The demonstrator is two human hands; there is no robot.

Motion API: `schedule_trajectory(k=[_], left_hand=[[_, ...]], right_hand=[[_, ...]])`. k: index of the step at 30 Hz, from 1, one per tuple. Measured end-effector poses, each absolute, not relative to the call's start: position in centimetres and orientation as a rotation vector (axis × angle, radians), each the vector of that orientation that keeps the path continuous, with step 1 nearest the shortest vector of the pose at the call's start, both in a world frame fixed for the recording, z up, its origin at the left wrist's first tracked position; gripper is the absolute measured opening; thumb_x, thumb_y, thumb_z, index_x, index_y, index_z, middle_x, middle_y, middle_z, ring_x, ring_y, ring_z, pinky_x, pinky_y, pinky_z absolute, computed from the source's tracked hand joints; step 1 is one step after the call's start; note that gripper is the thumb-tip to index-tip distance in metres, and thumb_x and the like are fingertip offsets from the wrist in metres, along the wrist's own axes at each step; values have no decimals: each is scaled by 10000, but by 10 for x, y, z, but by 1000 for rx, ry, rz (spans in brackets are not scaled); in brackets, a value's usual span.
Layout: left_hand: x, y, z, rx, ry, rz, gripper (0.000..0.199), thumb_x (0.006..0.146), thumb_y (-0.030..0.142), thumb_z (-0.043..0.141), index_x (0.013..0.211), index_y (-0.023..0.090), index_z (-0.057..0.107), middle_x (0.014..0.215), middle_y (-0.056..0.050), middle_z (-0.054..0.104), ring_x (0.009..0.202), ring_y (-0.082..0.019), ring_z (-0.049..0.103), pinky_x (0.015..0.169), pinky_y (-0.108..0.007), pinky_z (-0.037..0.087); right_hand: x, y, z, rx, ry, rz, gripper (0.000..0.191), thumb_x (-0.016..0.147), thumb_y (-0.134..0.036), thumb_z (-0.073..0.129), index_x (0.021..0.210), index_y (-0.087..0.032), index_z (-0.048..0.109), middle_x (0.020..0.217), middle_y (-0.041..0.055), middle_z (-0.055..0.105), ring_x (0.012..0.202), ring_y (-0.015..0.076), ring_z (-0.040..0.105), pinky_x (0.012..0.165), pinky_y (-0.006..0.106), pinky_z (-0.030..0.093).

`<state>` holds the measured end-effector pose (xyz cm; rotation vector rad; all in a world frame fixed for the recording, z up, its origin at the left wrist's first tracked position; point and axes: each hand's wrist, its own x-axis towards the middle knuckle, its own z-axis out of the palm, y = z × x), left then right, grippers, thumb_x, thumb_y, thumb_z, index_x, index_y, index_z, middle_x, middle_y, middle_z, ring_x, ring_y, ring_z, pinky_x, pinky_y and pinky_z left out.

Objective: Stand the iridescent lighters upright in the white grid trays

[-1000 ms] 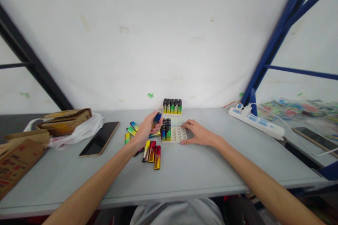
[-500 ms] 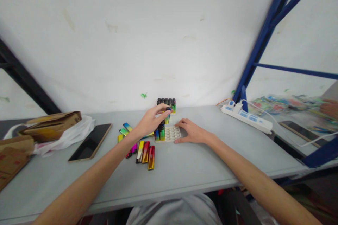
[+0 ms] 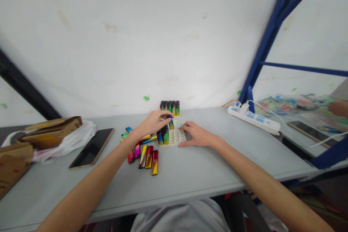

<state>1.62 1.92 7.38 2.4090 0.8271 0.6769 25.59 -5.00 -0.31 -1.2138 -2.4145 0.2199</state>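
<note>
Lighter held above the tray

We note the left hand (image 3: 152,122) pinching a lighter (image 3: 170,122) near upright over the tray (image 3: 178,137); right hand (image 3: 196,134) pressed flat just beside.

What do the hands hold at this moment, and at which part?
The left hand pinches a lighter near its dark top end, over the white tray. The right hand holds nothing; it rests flat against the tray's edge.

White wall (image 3: 152,36), grey table (image 3: 190,174), blue frame (image 3: 269,32)
</note>
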Motion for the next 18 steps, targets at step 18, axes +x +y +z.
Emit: schedule_trajectory(k=[18], left_hand=[[18, 21, 61, 2363, 872, 598, 374, 877, 393, 551, 1099, 161, 743, 873, -57, 761, 792, -220, 679, 764, -301, 509]], right_hand=[[255, -53, 1, -1213, -2405, 250, 753, 794, -648, 742, 1328, -142, 586, 1169, 153, 606, 1108, 308, 559, 1009, 460, 469]])
